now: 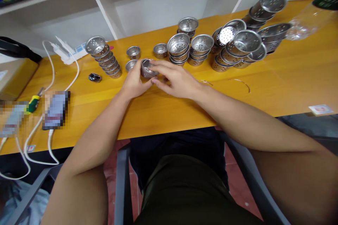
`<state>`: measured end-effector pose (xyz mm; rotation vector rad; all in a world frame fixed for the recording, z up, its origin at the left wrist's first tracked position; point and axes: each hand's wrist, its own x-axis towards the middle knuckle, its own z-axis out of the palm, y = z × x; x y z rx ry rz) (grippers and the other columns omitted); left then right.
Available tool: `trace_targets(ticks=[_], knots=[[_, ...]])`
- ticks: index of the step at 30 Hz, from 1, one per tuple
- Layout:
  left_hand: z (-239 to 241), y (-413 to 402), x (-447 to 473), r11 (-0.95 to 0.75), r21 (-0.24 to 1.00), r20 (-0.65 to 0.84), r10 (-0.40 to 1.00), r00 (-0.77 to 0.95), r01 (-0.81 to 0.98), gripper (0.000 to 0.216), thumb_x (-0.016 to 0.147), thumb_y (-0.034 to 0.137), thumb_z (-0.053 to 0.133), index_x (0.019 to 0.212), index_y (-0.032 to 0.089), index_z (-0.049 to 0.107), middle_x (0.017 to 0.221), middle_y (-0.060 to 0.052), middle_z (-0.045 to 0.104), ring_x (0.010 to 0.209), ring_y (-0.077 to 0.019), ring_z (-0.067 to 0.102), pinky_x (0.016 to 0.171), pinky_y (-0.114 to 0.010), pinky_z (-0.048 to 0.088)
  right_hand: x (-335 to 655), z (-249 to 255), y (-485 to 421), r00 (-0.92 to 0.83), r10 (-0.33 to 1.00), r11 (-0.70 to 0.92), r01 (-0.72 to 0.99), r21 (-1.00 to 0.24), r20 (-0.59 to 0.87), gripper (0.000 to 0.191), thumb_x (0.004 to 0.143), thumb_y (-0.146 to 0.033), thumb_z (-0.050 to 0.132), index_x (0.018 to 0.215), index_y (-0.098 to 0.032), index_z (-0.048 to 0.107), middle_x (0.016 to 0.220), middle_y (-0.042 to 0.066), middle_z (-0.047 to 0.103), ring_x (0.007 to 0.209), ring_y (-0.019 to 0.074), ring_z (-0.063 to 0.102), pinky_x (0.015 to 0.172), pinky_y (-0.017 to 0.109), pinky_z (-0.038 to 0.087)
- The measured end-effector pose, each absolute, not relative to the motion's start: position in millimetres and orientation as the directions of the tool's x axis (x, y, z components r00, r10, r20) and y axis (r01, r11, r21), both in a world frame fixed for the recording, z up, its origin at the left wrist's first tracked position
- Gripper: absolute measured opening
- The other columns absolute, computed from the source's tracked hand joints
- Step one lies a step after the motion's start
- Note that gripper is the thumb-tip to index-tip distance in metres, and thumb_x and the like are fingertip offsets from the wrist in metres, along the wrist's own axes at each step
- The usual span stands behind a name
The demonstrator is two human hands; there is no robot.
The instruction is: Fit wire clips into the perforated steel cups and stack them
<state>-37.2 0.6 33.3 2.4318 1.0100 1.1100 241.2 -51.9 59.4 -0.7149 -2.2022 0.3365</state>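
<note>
A small perforated metal cup (146, 71) is held just above the orange tabletop. My left hand (134, 81) wraps its thumb and fingers around the cup's left side. From the other side, my right hand (176, 78) closes on it, the index finger reaching over the rim and the thumb low at the front. Part of the cup is hidden behind these fingers. Close behind stand single metal cups, one (133, 52) beyond my left hand and another (160, 51) beyond my right. A third cup (130, 65) is partly covered by my left hand.
A leaning stack of cups (107, 59) stands left, with several more stacks (237, 47) to the right. Thin curved wires (241, 83) lie right of my hands. A phone (56, 109), charging cables, a screwdriver (33, 104) and a power strip (75, 53) occupy the left side.
</note>
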Motion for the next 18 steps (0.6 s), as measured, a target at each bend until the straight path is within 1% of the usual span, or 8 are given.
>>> trace_targets(ticks=[2, 4, 7, 8, 10, 13, 15, 18], knots=[[36.7, -2.9, -37.3, -0.739, 0.487, 0.548, 0.674, 0.496, 0.465, 0.079, 0.104, 0.057, 0.092, 0.170, 0.024, 0.063, 0.165, -0.019, 0.084, 0.151, -0.0419, 0.084, 0.133, -0.059, 0.072, 243.3, 62.9, -50.4, -0.504, 0.603, 0.798, 0.393, -0.457, 0.618, 0.047, 0.133, -0.047, 0.062, 0.172, -0.028, 0.079, 0.175, 0.020, 0.079, 0.147, 0.0407, 0.084, 0.122, 0.062, 0.075], [40.2, -7.1, -36.8, -0.766, 0.478, 0.530, 0.642, 0.554, 0.430, 0.082, 0.103, 0.056, 0.094, 0.171, 0.025, 0.061, 0.165, -0.019, 0.081, 0.152, -0.0434, 0.082, 0.134, -0.061, 0.071, 245.5, 65.2, -47.3, -0.471, 0.610, 0.792, 0.396, -0.465, 0.637, 0.044, 0.134, -0.049, 0.062, 0.168, -0.030, 0.080, 0.164, 0.019, 0.081, 0.140, 0.0404, 0.083, 0.118, 0.061, 0.075], [42.1, -11.2, -34.9, -0.796, 0.492, 0.505, 0.591, 0.629, 0.353, 0.084, 0.102, 0.060, 0.096, 0.171, 0.028, 0.059, 0.163, -0.017, 0.080, 0.151, -0.0445, 0.082, 0.134, -0.064, 0.071, 246.9, 64.3, -40.6, -0.498, 0.558, 0.830, 0.350, -0.435, 0.664, 0.039, 0.132, -0.043, 0.063, 0.159, -0.024, 0.082, 0.146, 0.018, 0.086, 0.129, 0.0378, 0.084, 0.115, 0.056, 0.072], [41.4, -11.2, -34.1, -0.800, 0.499, 0.506, 0.581, 0.637, 0.333, 0.085, 0.102, 0.064, 0.098, 0.170, 0.029, 0.059, 0.162, -0.017, 0.080, 0.150, -0.0445, 0.082, 0.132, -0.064, 0.072, 246.8, 63.2, -38.6, -0.514, 0.536, 0.844, 0.331, -0.422, 0.670, 0.038, 0.131, -0.041, 0.062, 0.158, -0.023, 0.082, 0.142, 0.017, 0.088, 0.126, 0.0363, 0.085, 0.115, 0.054, 0.071], [38.8, -9.6, -32.4, -0.793, 0.513, 0.508, 0.588, 0.629, 0.328, 0.089, 0.100, 0.075, 0.102, 0.166, 0.031, 0.062, 0.156, -0.016, 0.081, 0.145, -0.0447, 0.084, 0.127, -0.065, 0.074, 245.7, 60.9, -35.9, -0.532, 0.496, 0.868, 0.298, -0.396, 0.687, 0.039, 0.133, -0.038, 0.058, 0.159, -0.022, 0.082, 0.141, 0.016, 0.089, 0.125, 0.0346, 0.085, 0.116, 0.052, 0.069], [35.1, -6.5, -29.8, -0.769, 0.518, 0.495, 0.627, 0.602, 0.375, 0.096, 0.088, 0.094, 0.109, 0.151, 0.031, 0.072, 0.141, -0.015, 0.083, 0.135, -0.0456, 0.085, 0.121, -0.068, 0.075, 244.0, 60.3, -36.5, -0.554, 0.457, 0.889, 0.265, -0.373, 0.696, 0.040, 0.134, -0.037, 0.053, 0.156, -0.024, 0.084, 0.140, 0.015, 0.091, 0.123, 0.0334, 0.085, 0.114, 0.050, 0.067], [34.7, -7.1, -27.7, -0.741, 0.550, 0.472, 0.656, 0.588, 0.386, 0.099, 0.086, 0.103, 0.106, 0.145, 0.030, 0.074, 0.135, -0.014, 0.083, 0.128, -0.0442, 0.087, 0.117, -0.068, 0.077, 243.5, 62.0, -38.9, -0.540, 0.478, 0.877, 0.262, -0.402, 0.692, 0.036, 0.132, -0.035, 0.055, 0.147, -0.022, 0.085, 0.127, 0.013, 0.090, 0.112, 0.0309, 0.084, 0.106, 0.046, 0.066], [35.1, -10.9, -24.1, -0.700, 0.640, 0.450, 0.676, 0.583, 0.318, 0.105, 0.091, 0.110, 0.098, 0.154, 0.030, 0.071, 0.140, -0.014, 0.085, 0.130, -0.0420, 0.089, 0.117, -0.064, 0.079, 243.7, 64.0, -41.7, -0.463, 0.576, 0.816, 0.274, -0.510, 0.673, 0.029, 0.127, -0.034, 0.062, 0.137, -0.022, 0.087, 0.102, 0.006, 0.082, 0.090, 0.0255, 0.075, 0.090, 0.041, 0.060]])
